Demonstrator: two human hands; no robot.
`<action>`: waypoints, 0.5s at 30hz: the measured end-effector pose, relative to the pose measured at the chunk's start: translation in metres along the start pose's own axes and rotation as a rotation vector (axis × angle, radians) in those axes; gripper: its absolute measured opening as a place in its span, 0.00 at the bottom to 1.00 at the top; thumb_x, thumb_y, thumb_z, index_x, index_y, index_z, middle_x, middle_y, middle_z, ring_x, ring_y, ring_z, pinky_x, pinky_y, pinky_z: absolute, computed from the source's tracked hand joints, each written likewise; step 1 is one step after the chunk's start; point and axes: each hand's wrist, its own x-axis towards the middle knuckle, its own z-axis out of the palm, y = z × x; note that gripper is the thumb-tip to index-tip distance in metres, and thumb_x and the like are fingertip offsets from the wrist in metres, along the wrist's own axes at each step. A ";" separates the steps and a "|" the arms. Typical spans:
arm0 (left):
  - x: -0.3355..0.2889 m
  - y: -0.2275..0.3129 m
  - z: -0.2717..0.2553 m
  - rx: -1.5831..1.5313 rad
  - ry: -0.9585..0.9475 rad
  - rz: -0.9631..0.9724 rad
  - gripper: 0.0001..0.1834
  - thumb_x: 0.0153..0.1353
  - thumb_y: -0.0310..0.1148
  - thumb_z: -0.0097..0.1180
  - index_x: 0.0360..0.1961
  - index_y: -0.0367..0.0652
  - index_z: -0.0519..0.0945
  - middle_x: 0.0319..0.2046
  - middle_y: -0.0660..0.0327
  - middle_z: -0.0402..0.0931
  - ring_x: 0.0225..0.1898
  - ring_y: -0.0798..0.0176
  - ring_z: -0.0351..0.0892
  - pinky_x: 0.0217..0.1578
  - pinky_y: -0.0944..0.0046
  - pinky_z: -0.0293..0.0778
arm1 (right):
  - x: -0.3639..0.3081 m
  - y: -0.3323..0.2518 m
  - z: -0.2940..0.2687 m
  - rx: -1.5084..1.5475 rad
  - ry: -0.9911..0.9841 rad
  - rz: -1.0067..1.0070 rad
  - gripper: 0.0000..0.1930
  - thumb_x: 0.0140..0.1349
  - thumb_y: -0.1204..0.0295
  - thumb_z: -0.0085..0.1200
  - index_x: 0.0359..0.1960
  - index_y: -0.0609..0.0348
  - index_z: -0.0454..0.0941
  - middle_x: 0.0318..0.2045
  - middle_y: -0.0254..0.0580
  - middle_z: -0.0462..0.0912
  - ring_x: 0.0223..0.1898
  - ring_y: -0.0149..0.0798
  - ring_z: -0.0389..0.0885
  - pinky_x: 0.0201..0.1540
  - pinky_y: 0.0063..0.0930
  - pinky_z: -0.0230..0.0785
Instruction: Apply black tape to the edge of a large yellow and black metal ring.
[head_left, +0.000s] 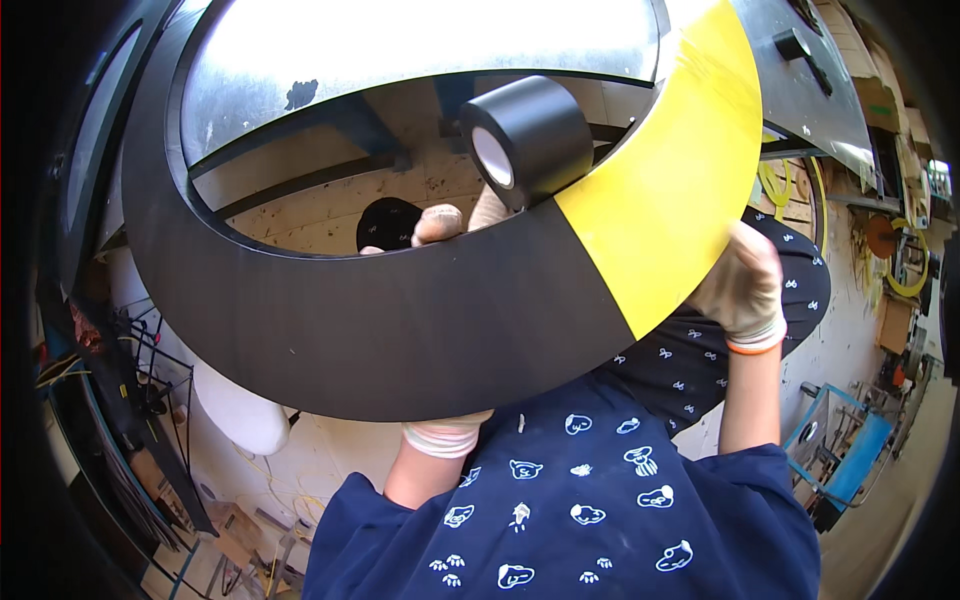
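Note:
A large flat ring (pixel 400 330) lies tilted across my view, black on most of its band, with a glossy yellow section (pixel 680 190) on its right side. My left hand (pixel 437 224), in a pale glove, reaches beneath the black part. Its fingertips come up at the inner edge, and its palm is hidden under the band. A thick roll of black tape (pixel 540 140) with a white core sits at the inner edge by the yellow section, close to a left finger. At the yellow section's outer edge is my gloved right hand (pixel 748 285), its fingers blurred and partly hidden.
Beyond the ring is a shiny metal tabletop (pixel 400 35) on a dark frame. Another black roll (pixel 791 44) rests on the metal surface at the upper right. A blue-framed piece of equipment (pixel 850 440) stands at the right; yellow rings (pixel 907 265) hang or lean near the wall.

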 end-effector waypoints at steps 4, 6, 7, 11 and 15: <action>0.001 0.015 -0.001 0.026 -0.037 0.024 0.20 0.74 0.48 0.45 0.58 0.48 0.64 0.51 0.61 0.72 0.58 0.60 0.70 0.60 0.60 0.70 | 0.005 0.022 0.044 -0.114 0.221 0.068 0.23 0.70 0.64 0.55 0.58 0.73 0.70 0.46 0.50 0.84 0.42 0.44 0.88 0.41 0.40 0.86; 0.003 0.019 -0.001 0.045 -0.061 0.037 0.21 0.74 0.47 0.45 0.60 0.48 0.63 0.53 0.61 0.72 0.59 0.59 0.70 0.61 0.59 0.69 | 0.002 0.049 0.058 -0.076 0.276 0.069 0.24 0.70 0.60 0.56 0.56 0.73 0.74 0.44 0.47 0.85 0.40 0.43 0.88 0.44 0.39 0.84; 0.003 0.022 -0.001 0.057 -0.071 0.045 0.21 0.74 0.47 0.45 0.61 0.49 0.62 0.53 0.61 0.71 0.60 0.59 0.69 0.61 0.59 0.69 | -0.001 0.045 0.070 -0.202 0.215 0.260 0.25 0.70 0.58 0.55 0.55 0.73 0.74 0.42 0.49 0.86 0.39 0.42 0.88 0.41 0.35 0.84; -0.010 0.040 0.014 0.126 -0.101 0.100 0.25 0.74 0.46 0.45 0.65 0.49 0.60 0.56 0.60 0.71 0.63 0.57 0.67 0.62 0.58 0.68 | -0.003 -0.002 0.124 -0.551 -0.093 0.794 0.33 0.71 0.50 0.51 0.55 0.77 0.74 0.34 0.55 0.88 0.35 0.42 0.89 0.33 0.24 0.81; -0.015 0.046 0.022 0.177 -0.155 0.119 0.28 0.74 0.46 0.45 0.70 0.49 0.57 0.59 0.59 0.71 0.66 0.55 0.65 0.64 0.56 0.67 | 0.025 0.012 0.148 -0.449 -0.222 0.197 0.37 0.74 0.53 0.45 0.73 0.67 0.50 0.56 0.72 0.75 0.45 0.56 0.87 0.39 0.34 0.85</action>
